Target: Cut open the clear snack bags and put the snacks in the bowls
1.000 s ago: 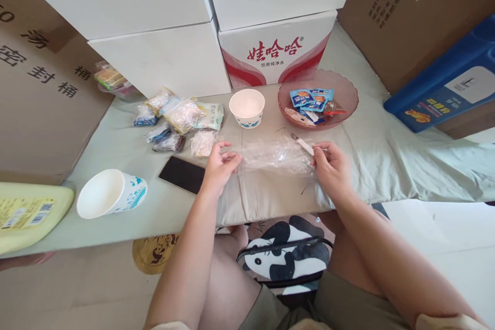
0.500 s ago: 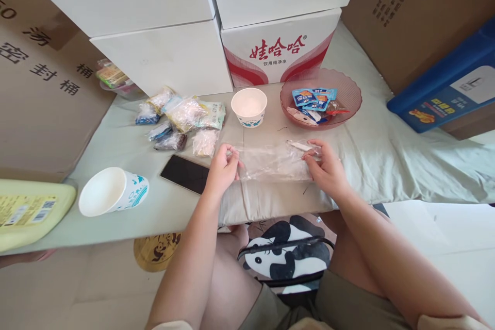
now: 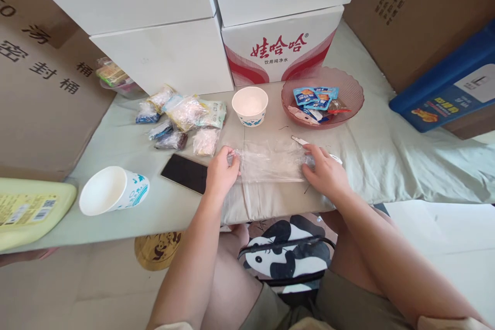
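A strip of clear plastic wrap or bag (image 3: 270,162) lies stretched between my two hands, just above or on the cloth. My left hand (image 3: 223,167) pinches its left end, thumb against the fingers. My right hand (image 3: 327,170) has its thumb and fingers closed around the right end. Behind and partly beneath the right hand is a slim white cutter (image 3: 300,141); its middle is hidden by the fingers. Beyond the plastic stands an upright white paper bowl (image 3: 250,105). A black phone (image 3: 184,172) lies beside my left hand.
Several wrapped packets (image 3: 185,113) are piled at the back left. A pink bowl (image 3: 350,113) holds blue sachets. A paper cup (image 3: 104,191) lies on its side near a yellow-green jug (image 3: 34,211). White boxes (image 3: 162,56) line the back; a blue container (image 3: 444,82) leans at right.
My right hand has turned palm-down and shifted slightly right and lower, over the cutter, which now shows on both sides of the fingers. The plastic is pulled a little flatter.
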Motion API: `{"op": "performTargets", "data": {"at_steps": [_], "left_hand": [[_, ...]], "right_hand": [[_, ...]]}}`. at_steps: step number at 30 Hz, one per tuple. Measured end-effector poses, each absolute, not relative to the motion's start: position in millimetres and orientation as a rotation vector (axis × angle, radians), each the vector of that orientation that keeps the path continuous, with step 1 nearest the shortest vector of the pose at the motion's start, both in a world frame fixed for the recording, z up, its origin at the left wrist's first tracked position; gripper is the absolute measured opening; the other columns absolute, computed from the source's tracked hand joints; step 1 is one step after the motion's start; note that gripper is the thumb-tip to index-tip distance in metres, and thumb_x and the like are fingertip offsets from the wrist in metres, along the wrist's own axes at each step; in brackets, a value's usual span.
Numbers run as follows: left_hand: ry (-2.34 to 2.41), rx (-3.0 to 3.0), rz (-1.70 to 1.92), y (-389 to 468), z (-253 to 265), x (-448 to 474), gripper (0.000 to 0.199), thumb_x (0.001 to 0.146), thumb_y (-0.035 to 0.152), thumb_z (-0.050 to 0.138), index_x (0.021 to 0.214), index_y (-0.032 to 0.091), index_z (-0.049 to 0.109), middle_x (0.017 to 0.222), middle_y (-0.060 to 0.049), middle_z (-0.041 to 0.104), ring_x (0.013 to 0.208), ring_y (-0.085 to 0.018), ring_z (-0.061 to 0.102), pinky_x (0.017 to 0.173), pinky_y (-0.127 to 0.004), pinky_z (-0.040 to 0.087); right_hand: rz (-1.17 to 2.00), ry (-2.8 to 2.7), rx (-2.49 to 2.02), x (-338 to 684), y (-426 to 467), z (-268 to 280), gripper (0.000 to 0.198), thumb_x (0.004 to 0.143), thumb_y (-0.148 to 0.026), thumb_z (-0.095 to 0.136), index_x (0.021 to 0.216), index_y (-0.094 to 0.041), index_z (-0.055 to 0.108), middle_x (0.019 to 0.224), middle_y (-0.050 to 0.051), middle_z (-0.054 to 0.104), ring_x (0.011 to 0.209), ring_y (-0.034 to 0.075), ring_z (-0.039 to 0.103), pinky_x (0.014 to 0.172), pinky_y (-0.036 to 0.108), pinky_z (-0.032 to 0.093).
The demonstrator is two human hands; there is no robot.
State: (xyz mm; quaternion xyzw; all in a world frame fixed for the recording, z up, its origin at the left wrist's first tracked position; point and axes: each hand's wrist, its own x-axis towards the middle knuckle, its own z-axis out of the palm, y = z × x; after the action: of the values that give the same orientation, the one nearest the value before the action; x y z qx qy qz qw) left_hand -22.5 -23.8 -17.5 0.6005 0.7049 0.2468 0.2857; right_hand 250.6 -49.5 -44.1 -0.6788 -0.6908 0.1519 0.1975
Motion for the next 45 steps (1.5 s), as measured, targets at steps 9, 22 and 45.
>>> {"op": "performTargets", "data": {"at_steps": [9, 22, 45], "left_hand": [[1.922, 1.658, 0.975, -16.8, -26.6, -22.8, 0.015, 0.089, 0.037, 0.051, 0.088, 0.022, 0.052, 0.082, 0.001, 0.063, 0.054, -0.011, 0.057, 0.061, -0.026, 0.042], [1.847, 1.518, 0.948, -13.9, -28.9, -23.5, 0.015, 0.089, 0.039, 0.049, 0.092, 0.024, 0.048, 0.057, 0.007, 0.047, 0.051, -0.013, 0.047, 0.057, -0.024, 0.034], [1.587, 1.330, 1.083, -10.9, -31.6, -20.7, 0.032, 0.086, 0.028, 0.057, 0.113, 0.025, 0.040, 0.095, 0.001, 0.061, 0.045, -0.005, 0.055, 0.046, -0.021, 0.045]], "right_hand": [[0.446, -1.726, -1.696, 249.6, -47.9, -42.1, 0.032, 0.084, -0.028, 0.054, 0.115, -0.023, 0.056, 0.109, 0.007, 0.067, 0.051, 0.012, 0.053, 0.069, 0.037, 0.052], [0.619, -1.910, -1.388, 248.2, -52.3, -38.1, 0.036, 0.080, -0.016, 0.051, 0.115, -0.023, 0.055, 0.119, 0.010, 0.060, 0.061, 0.012, 0.060, 0.069, 0.033, 0.053], [0.703, -1.982, -1.253, 248.8, -50.3, -43.9, 0.027, 0.084, -0.013, 0.048, 0.105, -0.022, 0.063, 0.108, 0.008, 0.065, 0.060, 0.011, 0.057, 0.061, 0.029, 0.051]]}}
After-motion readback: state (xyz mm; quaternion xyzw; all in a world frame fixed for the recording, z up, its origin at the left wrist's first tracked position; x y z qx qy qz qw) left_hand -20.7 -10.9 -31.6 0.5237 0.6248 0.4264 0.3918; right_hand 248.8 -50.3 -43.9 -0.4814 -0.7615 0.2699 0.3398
